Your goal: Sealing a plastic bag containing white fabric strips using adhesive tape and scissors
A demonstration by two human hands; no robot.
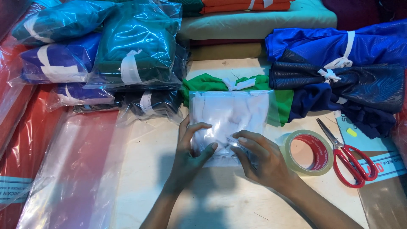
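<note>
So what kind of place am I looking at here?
Probably a garment packing bench: both hands press a clear bag of white cloth, bagged clothes are stacked to the left, and a tape roll and scissors lie to the right.
</note>
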